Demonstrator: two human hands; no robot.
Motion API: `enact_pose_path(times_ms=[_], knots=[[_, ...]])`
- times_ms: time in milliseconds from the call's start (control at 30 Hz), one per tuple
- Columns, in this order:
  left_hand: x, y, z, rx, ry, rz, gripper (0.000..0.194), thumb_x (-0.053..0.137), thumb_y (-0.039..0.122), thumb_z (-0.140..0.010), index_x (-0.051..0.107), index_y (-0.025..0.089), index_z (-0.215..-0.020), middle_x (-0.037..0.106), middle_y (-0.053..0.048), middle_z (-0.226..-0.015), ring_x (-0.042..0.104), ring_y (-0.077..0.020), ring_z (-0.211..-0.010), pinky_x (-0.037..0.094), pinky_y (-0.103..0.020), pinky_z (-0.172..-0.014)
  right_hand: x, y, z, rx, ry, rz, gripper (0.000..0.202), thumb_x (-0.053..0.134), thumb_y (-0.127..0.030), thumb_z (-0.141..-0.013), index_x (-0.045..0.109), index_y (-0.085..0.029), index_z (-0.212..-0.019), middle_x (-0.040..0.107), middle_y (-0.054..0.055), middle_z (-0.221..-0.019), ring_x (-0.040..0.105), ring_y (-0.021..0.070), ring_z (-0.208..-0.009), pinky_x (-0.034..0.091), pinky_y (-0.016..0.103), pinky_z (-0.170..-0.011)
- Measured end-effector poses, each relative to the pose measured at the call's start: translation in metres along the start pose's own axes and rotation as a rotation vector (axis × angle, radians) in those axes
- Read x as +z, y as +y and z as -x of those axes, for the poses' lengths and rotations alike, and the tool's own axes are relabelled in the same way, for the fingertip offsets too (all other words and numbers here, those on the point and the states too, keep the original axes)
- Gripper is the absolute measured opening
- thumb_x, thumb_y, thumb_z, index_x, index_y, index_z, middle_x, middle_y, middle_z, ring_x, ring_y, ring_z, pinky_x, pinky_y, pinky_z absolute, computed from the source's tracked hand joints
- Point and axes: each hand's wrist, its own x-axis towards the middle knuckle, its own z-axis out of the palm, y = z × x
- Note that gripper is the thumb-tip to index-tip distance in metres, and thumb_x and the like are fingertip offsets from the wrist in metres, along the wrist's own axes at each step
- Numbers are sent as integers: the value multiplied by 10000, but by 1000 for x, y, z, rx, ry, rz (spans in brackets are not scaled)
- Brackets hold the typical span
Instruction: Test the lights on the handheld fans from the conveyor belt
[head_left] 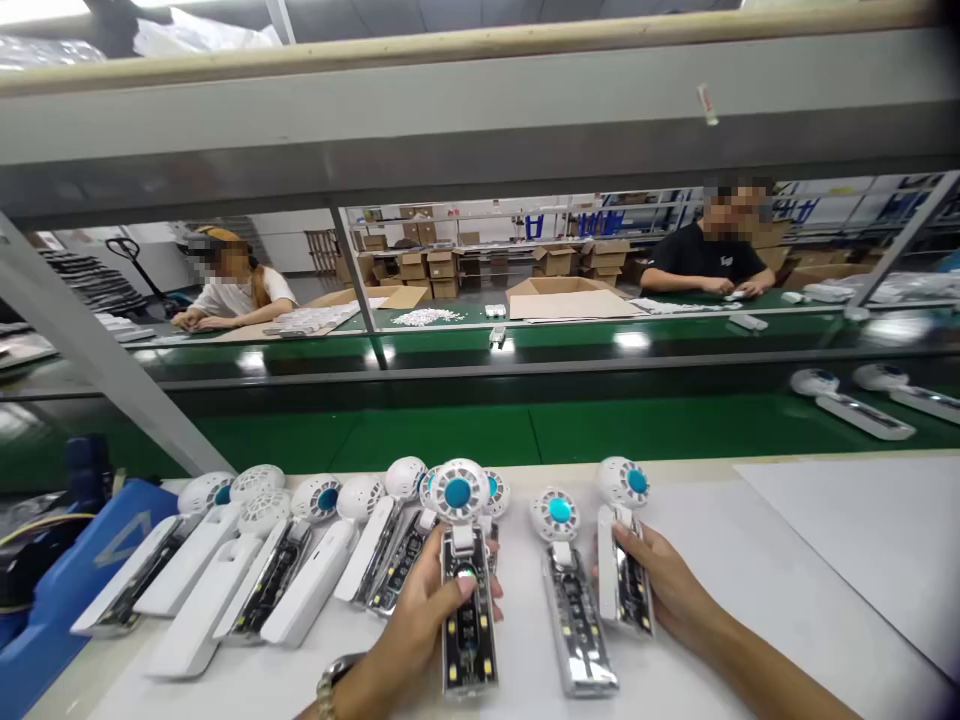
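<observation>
My left hand (424,605) is wrapped round a handheld fan (471,650) with a round white head, a blue centre and a clear handle showing a dark circuit board. The thumb lies on its button, where a light glows. Part of another fan head (495,492) shows behind it; whether my hand touches that one I cannot tell. My right hand (667,580) grips a second handheld fan (616,575) by its white-sided handle, tilted on its side. Between my hands a third handheld fan (581,635) lies face up on the white worktop (720,560).
Several more fans (255,580) lie in a row at left, beside a blue bin (82,580). Beyond the worktop runs a green conveyor belt (450,435), with two fans (855,405) at right. A grey overhead beam (450,130) crosses above. Two people (709,255) work opposite.
</observation>
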Motion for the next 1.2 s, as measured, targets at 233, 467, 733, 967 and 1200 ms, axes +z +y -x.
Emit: enact_pose_path(times_ms=[233,467,733,967,1200], knots=[[-21,8,-5,27,111,56,501,643,188,-708,406,169,-1149,624,-122,-954,626,-236,-787,501,-368,-719,-2,-6,7,36,24,26,366,630,-388,-731,525,-196,-1024,699,85,-850,657,266,-804,522,350,-668],[-23,5,-7,10,99,76,500,632,191,-706,426,169,-1161,613,-137,-1037,623,-249,-858,500,-363,-765,-6,0,6,-12,-36,108,634,635,-344,-695,374,-253,-1266,669,76,-997,617,281,-934,462,414,-810],[-29,3,-6,-3,125,47,539,693,248,-668,464,189,-1152,598,-129,-1095,622,-265,-876,499,-380,-791,-7,-3,6,-42,-163,66,678,690,-330,-672,387,-235,-1270,591,124,-1162,519,305,-1109,408,454,-917],[-30,2,-7,-35,129,52,586,705,278,-652,468,188,-1180,625,-125,-1021,629,-264,-839,510,-360,-737,-5,1,6,-89,-173,127,772,681,-395,-679,319,-219,-1338,588,128,-1176,528,294,-1098,415,449,-915],[-28,3,-7,-8,86,29,576,713,305,-655,473,174,-1162,631,-124,-976,621,-257,-854,502,-347,-756,-12,3,6,-31,-175,107,839,661,-359,-716,186,-235,-1397,567,133,-1209,500,293,-1136,402,456,-939]])
